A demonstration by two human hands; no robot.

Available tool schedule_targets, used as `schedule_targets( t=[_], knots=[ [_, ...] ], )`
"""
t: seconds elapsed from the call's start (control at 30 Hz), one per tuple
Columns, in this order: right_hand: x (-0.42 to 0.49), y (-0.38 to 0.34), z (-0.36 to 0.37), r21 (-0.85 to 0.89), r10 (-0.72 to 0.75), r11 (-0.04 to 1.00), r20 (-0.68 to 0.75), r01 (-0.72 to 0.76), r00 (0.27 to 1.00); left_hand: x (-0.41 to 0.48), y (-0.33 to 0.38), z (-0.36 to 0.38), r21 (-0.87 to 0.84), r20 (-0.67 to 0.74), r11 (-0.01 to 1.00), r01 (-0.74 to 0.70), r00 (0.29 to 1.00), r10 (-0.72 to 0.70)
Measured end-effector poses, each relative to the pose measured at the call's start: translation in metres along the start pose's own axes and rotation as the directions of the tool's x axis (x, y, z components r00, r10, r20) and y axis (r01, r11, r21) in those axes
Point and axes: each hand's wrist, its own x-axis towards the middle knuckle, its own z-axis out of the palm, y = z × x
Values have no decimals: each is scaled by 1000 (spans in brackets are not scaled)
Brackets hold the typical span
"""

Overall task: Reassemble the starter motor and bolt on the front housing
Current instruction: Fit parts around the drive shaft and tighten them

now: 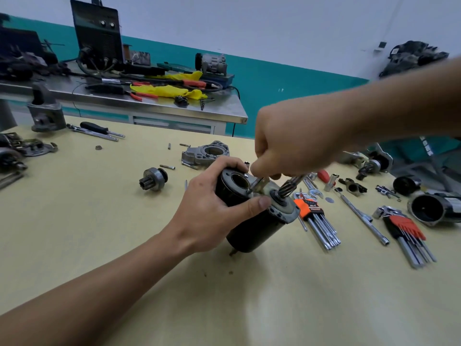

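The black starter motor body stands tilted on the yellow table, its splined shaft pointing up and right. My left hand grips the black solenoid cylinder beside it, thumb pressed near the shaft's end plate. My right hand comes from above and pinches a small metal lever piece at the joint between solenoid and motor. The grey front housing lies on the table behind my hands. A pinion drive gear lies to the left.
Two hex key sets, an extension bar, sockets and loose bolts lie around. Another motor casing sits at the right edge, more starter parts at the far left. A steel bench with tools stands behind.
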Motion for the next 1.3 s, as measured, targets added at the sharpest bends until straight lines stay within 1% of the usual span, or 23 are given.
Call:
schedule_targets(
  t=[0.03,0.07,0.1,0.13,0.2,0.23,0.3,0.37,0.4,0.47,0.53,0.6,0.63,0.7,0.73,0.8,0.87,0.93,1.0,1.07,1.13,1.2,1.3],
  knots=[
    [0,-2,0,141,147,978,74,-157,986,0,0,1,9,10,1000,-3,1000,3],
    [-3,-3,0,206,209,950,131,-233,969,1,1,1,21,17,1000,-11,1000,11],
    [-7,-1,1,187,202,955,162,-231,966,2,1,1,31,17,999,-19,1000,18],
    [-14,2,2,84,150,983,150,-164,977,2,2,0,37,13,999,-24,1000,23],
    [-29,9,6,-209,-68,975,40,75,997,2,4,1,50,16,998,-30,999,29],
    [-34,13,9,-341,-251,912,-22,229,968,3,4,2,57,24,998,-30,999,29],
    [-38,23,12,-548,-569,692,-13,470,823,3,4,3,69,45,997,-25,999,22],
    [-35,28,11,-660,-691,539,9,523,723,3,6,5,70,51,997,-23,999,19],
    [-33,26,11,-665,-695,536,2,520,719,3,6,5,68,48,997,-24,999,20],
    [-29,19,11,-560,-591,679,-34,475,806,3,6,5,63,30,998,-31,999,29],
    [-26,14,13,-320,-421,872,-108,369,901,2,5,6,57,0,998,-39,999,39],
    [-22,12,14,-64,-195,980,-124,188,973,2,6,6,67,-23,997,-50,998,51],
    [-21,10,14,57,-63,996,-90,68,994,2,6,7,77,-27,996,-54,998,56],
    [-21,9,16,254,153,956,2,-148,988,2,7,9,95,-26,994,-62,998,65],
    [-21,9,17,308,215,927,36,-216,976,2,7,9,100,-24,993,-66,997,68],
    [-25,9,17,343,257,902,62,-263,964,3,8,9,111,-12,992,-68,998,69],
    [-30,9,18,266,192,946,2,-185,981,5,10,9,125,26,990,-66,998,63],
    [-37,12,22,122,41,992,-170,-21,985,6,13,7,141,69,988,-68,996,58],
    [-47,17,30,5,-162,985,-330,173,930,5,15,6,209,106,973,-102,991,81],
    [-54,25,42,-101,-329,944,-326,313,886,3,17,4,266,133,955,-131,986,99],
    [-57,34,54,-210,-425,901,-259,378,867,1,18,2,279,128,952,-126,987,94],
    [-58,42,66,-324,-477,860,-237,394,846,1,19,1,274,132,955,-116,988,82],
    [-59,42,74,-428,-503,827,-277,364,818,0,20,2,265,150,958,-109,986,70]
  ],
)
